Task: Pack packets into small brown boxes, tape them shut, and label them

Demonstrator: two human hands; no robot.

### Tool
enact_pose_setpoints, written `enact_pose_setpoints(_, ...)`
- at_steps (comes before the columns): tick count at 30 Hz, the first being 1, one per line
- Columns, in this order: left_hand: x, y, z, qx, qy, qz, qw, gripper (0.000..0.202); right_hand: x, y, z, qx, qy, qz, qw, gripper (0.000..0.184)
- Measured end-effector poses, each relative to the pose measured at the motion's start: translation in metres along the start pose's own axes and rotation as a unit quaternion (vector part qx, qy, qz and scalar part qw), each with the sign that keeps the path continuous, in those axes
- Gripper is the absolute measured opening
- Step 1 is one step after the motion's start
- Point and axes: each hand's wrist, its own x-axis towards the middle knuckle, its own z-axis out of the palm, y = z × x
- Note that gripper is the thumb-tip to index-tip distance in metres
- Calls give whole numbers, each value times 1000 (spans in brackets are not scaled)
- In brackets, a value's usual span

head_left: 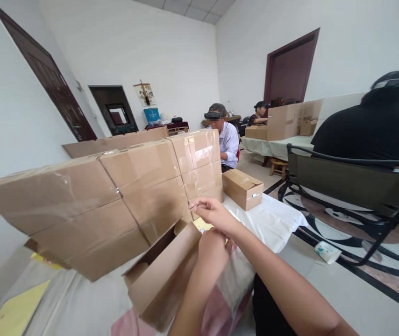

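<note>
My left hand point(211, 247) is closed, with its fingers curled down and mostly hidden from me. What it holds, if anything, I cannot make out. Just beyond it, my right hand point(211, 215) has bent fingers drawn together as in a pinch, and no object is plain between them. A pale yellow sheet or pad point(199, 224) with a small whitish-blue spot shows partly behind both hands. Close on the left lies a long cardboard box point(171, 275), its top side open and its inside in shadow. My left wrist passes along its right side.
A wall of taped cardboard boxes point(143, 163) rises behind the open box. A closed carton point(243, 186) sits on the white-covered table's right corner. Another yellow sheet point(20, 308) lies at lower left. A person sits beyond the boxes; another occupies the chair point(339, 179) at right. A paper cup point(327, 252) is on the floor.
</note>
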Motion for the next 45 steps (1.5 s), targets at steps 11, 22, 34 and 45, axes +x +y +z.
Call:
enact_pose_setpoints(11,-97,-69,-114,232,56,-117,964,49,-9,5,32,-122,-15,44,992,43)
enact_pose_setpoints(22,-126,-90,-90,151,18,-96,984,65,-2,19,72,-143,-21,107,984,42)
enact_pose_setpoints(34,-101,-145,-153,-56,-94,-102,989,26,33,32,83,-106,-141,143,974,38)
enact_pose_setpoints(45,-95,-121,-97,-211,18,-207,955,52,-4,15,61,-83,-141,163,973,71)
